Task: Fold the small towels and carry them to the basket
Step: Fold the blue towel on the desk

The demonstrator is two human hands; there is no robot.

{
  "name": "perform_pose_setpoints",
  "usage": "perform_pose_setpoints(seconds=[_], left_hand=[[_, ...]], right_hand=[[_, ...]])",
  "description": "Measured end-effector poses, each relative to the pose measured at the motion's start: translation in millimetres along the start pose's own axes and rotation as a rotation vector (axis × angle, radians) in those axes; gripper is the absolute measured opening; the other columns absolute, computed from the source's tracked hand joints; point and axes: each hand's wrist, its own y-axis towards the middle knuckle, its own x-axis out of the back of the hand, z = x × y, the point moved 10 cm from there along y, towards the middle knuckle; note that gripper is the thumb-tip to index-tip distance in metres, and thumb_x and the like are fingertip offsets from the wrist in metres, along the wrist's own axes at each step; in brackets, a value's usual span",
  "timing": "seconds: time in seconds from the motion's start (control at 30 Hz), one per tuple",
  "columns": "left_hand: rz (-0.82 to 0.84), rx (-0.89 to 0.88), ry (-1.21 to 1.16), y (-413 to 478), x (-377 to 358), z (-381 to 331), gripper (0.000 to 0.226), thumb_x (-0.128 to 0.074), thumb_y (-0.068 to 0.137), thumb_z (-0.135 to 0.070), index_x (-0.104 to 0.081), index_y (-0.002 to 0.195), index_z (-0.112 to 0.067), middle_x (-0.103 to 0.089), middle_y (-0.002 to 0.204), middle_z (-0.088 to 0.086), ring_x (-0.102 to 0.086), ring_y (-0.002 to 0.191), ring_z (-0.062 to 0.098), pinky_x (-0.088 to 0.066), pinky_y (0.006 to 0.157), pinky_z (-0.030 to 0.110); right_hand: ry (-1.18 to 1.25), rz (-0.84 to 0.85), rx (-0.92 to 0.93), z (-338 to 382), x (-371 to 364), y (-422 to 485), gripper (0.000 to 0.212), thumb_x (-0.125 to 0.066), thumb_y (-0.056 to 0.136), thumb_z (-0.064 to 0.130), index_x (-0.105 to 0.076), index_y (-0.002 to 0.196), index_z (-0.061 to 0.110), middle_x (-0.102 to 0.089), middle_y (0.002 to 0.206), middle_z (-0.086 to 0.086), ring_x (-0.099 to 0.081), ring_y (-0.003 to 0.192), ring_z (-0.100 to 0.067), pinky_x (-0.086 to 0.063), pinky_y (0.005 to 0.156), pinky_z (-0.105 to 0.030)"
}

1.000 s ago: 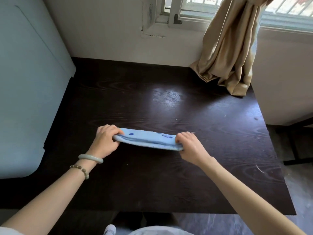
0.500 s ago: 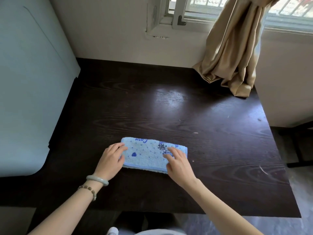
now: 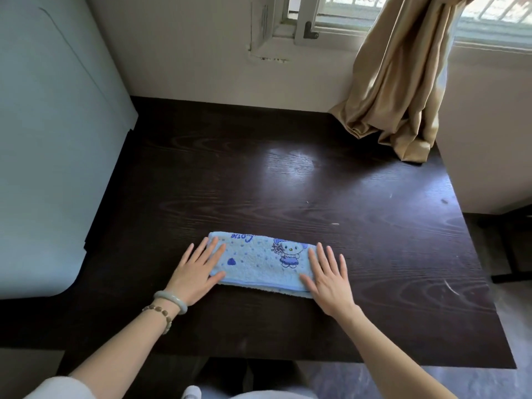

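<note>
A small light-blue towel point(image 3: 259, 262) with a cartoon cat print lies folded in a long flat strip on the dark wooden table point(image 3: 288, 174), near its front edge. My left hand point(image 3: 198, 269) lies flat with straight fingers on the towel's left end. My right hand point(image 3: 328, 276) lies flat with spread fingers on its right end. Both palms press the cloth down. No basket is in view.
A pale blue-grey cabinet point(image 3: 51, 139) stands against the table's left side. A beige curtain point(image 3: 403, 82) hangs from the window and bunches on the table's far right corner. A white wall borders the right side. The floor shows beyond the table's front right edge.
A second ago both hands gripped the towel's ends and held it above the table. They laid it down folded, and now both hands have opened flat at its ends.
</note>
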Motion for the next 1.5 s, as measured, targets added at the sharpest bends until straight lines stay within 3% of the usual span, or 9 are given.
perform_pose_setpoints(seconds=[0.13,0.23,0.5,0.63,0.97,1.1,1.3,1.4,1.5], left_hand=[[-0.088,0.243,-0.432,-5.5,15.4,12.8,0.074,-0.055,0.092,-0.041,-0.015,0.151,-0.028,0.002,0.161,-0.002,-0.019,0.144,0.025,-0.024,0.114,0.038],[-0.187,0.356,-0.601,-1.6,25.7,12.9,0.076,-0.068,0.085,-0.032,-0.027,0.147,-0.018,-0.020,0.154,0.002,-0.027,0.140,0.022,-0.028,0.112,0.036],[-0.113,0.668,-0.686,7.1,22.3,17.8,0.085,-0.079,0.074,-0.023,-0.029,0.141,-0.009,-0.032,0.145,0.012,-0.042,0.129,0.029,-0.039,0.103,0.038],[0.032,0.752,-1.028,3.9,11.2,20.9,0.068,-0.076,0.075,-0.009,-0.041,0.133,-0.007,-0.055,0.128,0.011,-0.060,0.108,0.026,-0.049,0.086,0.033],[0.039,0.432,-1.140,-46.9,80.6,18.9,0.029,-0.063,0.088,-0.007,-0.057,0.111,-0.024,-0.064,0.105,-0.001,-0.067,0.091,0.011,-0.057,0.064,0.026],[-0.046,0.349,-0.971,-49.3,95.2,-1.1,0.027,-0.067,0.083,-0.011,-0.059,0.106,-0.023,-0.066,0.098,-0.005,-0.066,0.084,0.008,-0.056,0.064,0.024],[-0.003,0.215,-0.932,-28.0,58.4,-67.5,0.056,-0.074,0.076,-0.025,-0.049,0.126,-0.025,-0.053,0.119,-0.008,-0.062,0.094,0.007,-0.053,0.086,0.030],[0.121,0.133,-1.060,-21.8,37.4,-97.8,0.060,-0.074,0.078,-0.022,-0.045,0.130,-0.028,-0.047,0.125,-0.012,-0.056,0.108,0.005,-0.052,0.081,0.018],[0.002,0.043,-0.829,-18.4,46.0,-92.5,0.046,-0.062,0.087,-0.015,-0.048,0.129,-0.027,-0.047,0.128,-0.011,-0.050,0.116,0.005,-0.043,0.088,0.013]], right_hand=[[0.036,-0.146,0.026,10.2,27.9,4.4,0.066,-0.026,0.093,0.057,-0.053,0.131,0.010,-0.053,0.134,-0.019,-0.036,0.129,-0.032,-0.017,0.110,-0.044],[0.164,-0.246,0.167,56.0,59.0,15.4,0.052,-0.070,0.070,0.035,-0.063,0.116,0.011,-0.061,0.100,-0.013,-0.057,0.088,-0.031,-0.053,0.072,-0.038],[0.218,0.036,0.176,111.6,37.2,26.4,0.070,-0.062,0.083,0.031,-0.027,0.143,0.021,-0.041,0.116,-0.009,-0.041,0.101,-0.022,-0.039,0.079,-0.030],[0.210,0.027,0.178,111.4,33.3,23.5,0.068,-0.059,0.084,0.034,-0.027,0.143,0.021,-0.039,0.110,-0.006,-0.031,0.088,-0.017,-0.031,0.074,-0.027],[0.384,0.075,0.250,184.5,25.3,18.8,0.070,-0.060,0.081,0.033,-0.030,0.142,0.021,-0.040,0.114,-0.006,-0.038,0.096,-0.019,-0.035,0.083,-0.029],[0.837,0.157,0.125,176.0,31.1,15.7,0.050,-0.056,0.088,0.021,-0.045,0.137,0.016,-0.047,0.116,-0.001,-0.049,0.106,-0.016,-0.040,0.092,-0.023],[1.669,0.398,-0.083,129.9,50.2,-13.5,0.031,-0.048,0.097,0.033,-0.070,0.103,0.011,-0.071,0.091,-0.003,-0.067,0.087,-0.016,-0.053,0.075,-0.029],[1.577,0.332,-0.113,109.2,44.4,-14.2,0.023,-0.064,0.085,0.029,-0.072,0.099,0.013,-0.073,0.098,-0.009,-0.069,0.096,-0.025,-0.056,0.082,-0.043],[1.402,0.172,-0.286,77.5,26.3,-8.4,0.020,-0.059,0.072,0.008,-0.073,0.086,0.012,-0.071,0.094,-0.019,-0.068,0.088,-0.028,-0.055,0.084,-0.049]])
